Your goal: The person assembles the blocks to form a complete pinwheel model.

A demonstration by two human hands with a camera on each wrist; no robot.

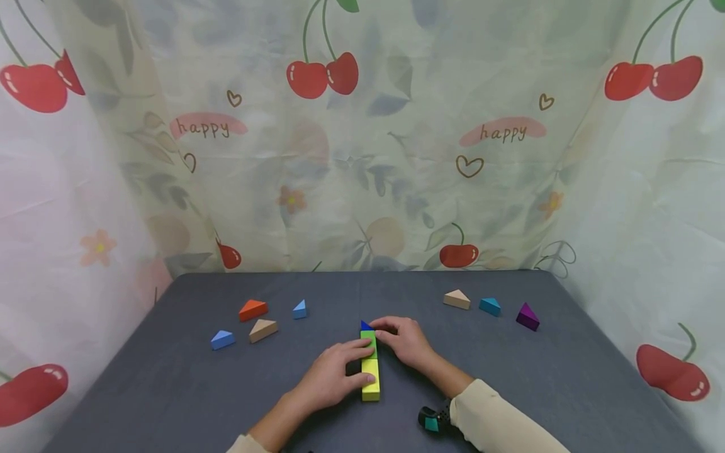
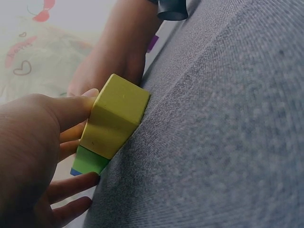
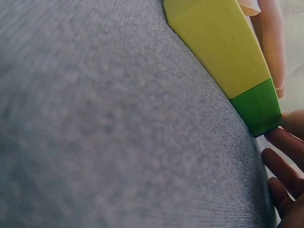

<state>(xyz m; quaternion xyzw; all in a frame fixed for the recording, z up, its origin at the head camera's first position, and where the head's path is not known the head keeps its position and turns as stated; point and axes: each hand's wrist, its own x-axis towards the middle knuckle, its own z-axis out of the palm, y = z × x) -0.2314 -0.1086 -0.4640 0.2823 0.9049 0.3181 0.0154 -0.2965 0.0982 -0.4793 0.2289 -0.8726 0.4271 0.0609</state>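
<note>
A yellow block [image 1: 370,380], a green block [image 1: 369,343] and a blue triangular block [image 1: 366,326] lie end to end in a line on the dark grey table. My left hand [image 1: 331,376] lies along the left side, its thumb on the yellow block [image 2: 111,118] and its fingertips on the green block [image 2: 90,160]. At the far end my right hand [image 1: 406,340] pinches the blue triangular block between thumb and index finger, right beside the green one. In the right wrist view the right fingers sit at the end of the green block [image 3: 259,109], with the blue piece mostly hidden.
Toward the back left lie an orange-red triangular block [image 1: 253,309], a beige one [image 1: 263,330] and two light blue ones [image 1: 223,340]. At the back right are beige [image 1: 456,299], teal [image 1: 489,306] and purple [image 1: 528,317] triangular blocks. A patterned curtain [image 1: 362,138] encloses the table [image 1: 187,390].
</note>
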